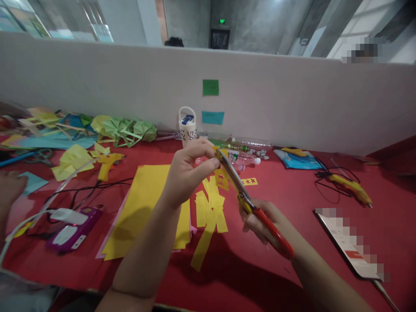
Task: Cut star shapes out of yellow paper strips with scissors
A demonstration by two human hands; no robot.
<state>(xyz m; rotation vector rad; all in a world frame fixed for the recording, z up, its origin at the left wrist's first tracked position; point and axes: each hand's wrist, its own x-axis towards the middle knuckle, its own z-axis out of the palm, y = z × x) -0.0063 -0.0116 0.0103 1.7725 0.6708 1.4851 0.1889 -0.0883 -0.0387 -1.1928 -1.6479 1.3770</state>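
My left hand [191,169] pinches a small yellow paper piece [222,175] between thumb and fingers above the table. Star shapes seem to be cut out of its lower part. In my right hand [260,223] is a pair of scissors [242,190] with red and yellow handles. Its blades point up and left, their tips touching or just beside the paper at my left fingertips. Below lie several yellow paper strips [211,208], and beside them a stack of yellow paper sheets [139,203]. A strip with star-shaped holes [250,181] rests behind the scissors.
Left are a purple power strip [74,229], a yellow glue gun [108,164], folded paper shapes [120,130] and another person's hand [13,186]. Plastic bottles [247,158] and a white cup [187,130] stand or lie at the back. Right are a second glue gun [351,188] and a tablet-like device [349,245].
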